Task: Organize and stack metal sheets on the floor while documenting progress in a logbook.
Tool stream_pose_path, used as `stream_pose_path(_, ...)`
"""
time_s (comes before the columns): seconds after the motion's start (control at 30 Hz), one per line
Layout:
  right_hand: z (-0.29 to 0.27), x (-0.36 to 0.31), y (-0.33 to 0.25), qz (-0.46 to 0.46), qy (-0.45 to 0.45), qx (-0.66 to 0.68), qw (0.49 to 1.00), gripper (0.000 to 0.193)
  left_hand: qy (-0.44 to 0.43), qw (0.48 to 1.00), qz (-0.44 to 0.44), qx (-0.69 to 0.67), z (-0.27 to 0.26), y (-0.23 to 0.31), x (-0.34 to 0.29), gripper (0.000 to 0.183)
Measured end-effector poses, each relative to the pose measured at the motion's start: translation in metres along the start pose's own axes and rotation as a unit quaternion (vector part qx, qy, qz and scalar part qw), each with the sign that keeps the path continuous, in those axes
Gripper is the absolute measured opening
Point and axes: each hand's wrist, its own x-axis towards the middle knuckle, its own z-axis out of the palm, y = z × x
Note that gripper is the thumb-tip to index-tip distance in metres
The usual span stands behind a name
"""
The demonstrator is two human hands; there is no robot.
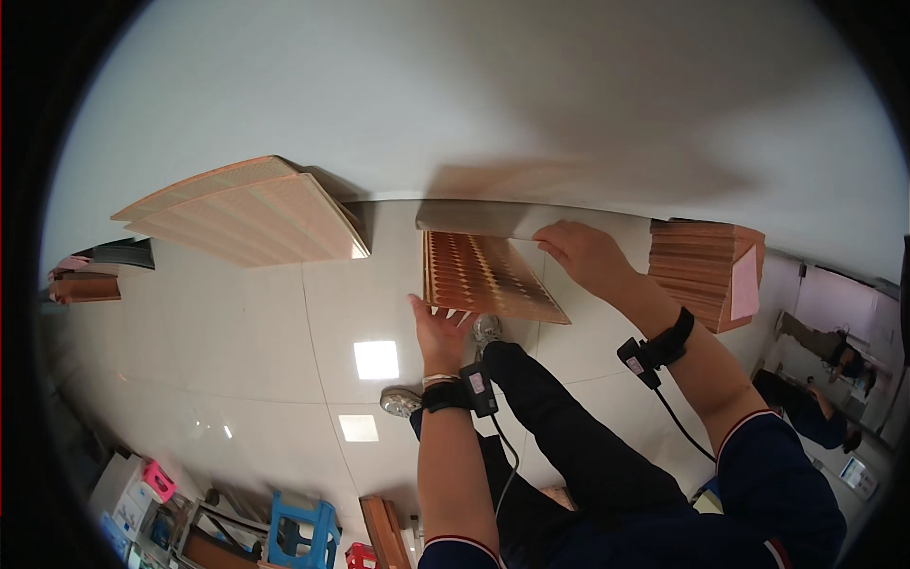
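A brown panel [488,275] with rows of light diamond-like marks is tilted in front of the wall. At its near edge my left hand [443,337] supports it, thumb at the left corner and fingers partly hidden under the edge. Behind the panel, a flat grey-beige board [469,218] lies along the foot of the wall. My right hand [580,251] is closed, with thumb and fingertips pinching at the right end of this board. How the board and the panel meet is hard to make out. Both my wrists wear black straps with small cabled boxes.
Light, slatted panels [251,213] lean on the wall at left. A stack of brown boards [697,270] with a pink sheet stands at right. A blue stool [301,531] and a brown plank [382,531] are at lower left. Another person [806,408] is at far right.
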Motion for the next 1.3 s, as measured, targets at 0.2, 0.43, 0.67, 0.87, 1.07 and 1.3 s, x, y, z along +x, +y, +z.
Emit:
stream_pose_path(0.2,0.002,-0.002,-0.001,-0.01,0.013,0.001,1.0,0.013,-0.068,0.997,-0.027,0.02,-0.015,0.01,0.013,0.045)
stream_pose_path(0.43,-0.004,0.005,0.005,0.009,0.053,0.006,0.999,0.016,-0.095,0.991,0.047,0.076,0.003,0.001,0.012,0.033)
stream_pose_path(0.67,-0.02,0.005,0.007,0.025,0.069,0.011,0.997,0.021,-0.143,0.985,0.069,0.072,0.014,0.002,0.007,0.032)
stream_pose_path(0.87,-0.025,0.012,0.005,0.058,0.058,-0.016,0.997,0.027,-0.131,0.987,0.074,0.062,0.009,0.006,0.0,0.033)
stream_pose_path(1.07,-0.032,0.012,0.0,0.103,0.033,-0.063,0.992,0.03,-0.118,0.99,0.052,0.065,-0.007,0.002,-0.01,0.034)
stream_pose_path(1.3,-0.034,0.011,-0.001,0.101,0.035,-0.058,0.993,0.031,-0.085,0.991,0.035,0.093,-0.036,-0.012,-0.026,0.035)
